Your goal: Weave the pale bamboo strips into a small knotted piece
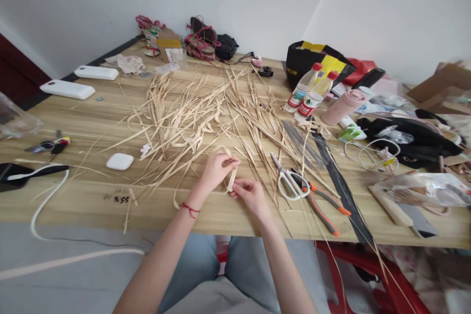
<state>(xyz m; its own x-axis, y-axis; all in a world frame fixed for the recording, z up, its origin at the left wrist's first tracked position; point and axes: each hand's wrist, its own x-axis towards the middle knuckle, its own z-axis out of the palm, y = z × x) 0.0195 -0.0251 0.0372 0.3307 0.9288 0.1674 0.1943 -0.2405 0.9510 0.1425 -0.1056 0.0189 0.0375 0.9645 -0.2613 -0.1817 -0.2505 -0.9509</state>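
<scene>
A pale, flat straw-like strip [232, 180] stretches between my two hands over the table's near side. My left hand [218, 169], with a red cord at the wrist, pinches the strip's upper part. Lower and to the right, my right hand [250, 195] pinches its lower end between thumb and fingers. Just beyond the hands lies a wide, loose heap of dry pale strips [184, 108]. A twisted, braided-looking piece [201, 132] rests on that heap. White-handled scissors [290, 181] and orange-and-grey pliers [321, 206] lie to the right of my right hand.
Two plastic bottles [302, 93], a pink tumbler [344, 107] and a black-and-yellow bag [312, 66] stand at the back right. A white earphone case [119, 161] and keys [49, 145] lie left. A white cable [46, 201] hangs over the front edge. Clutter fills the far right.
</scene>
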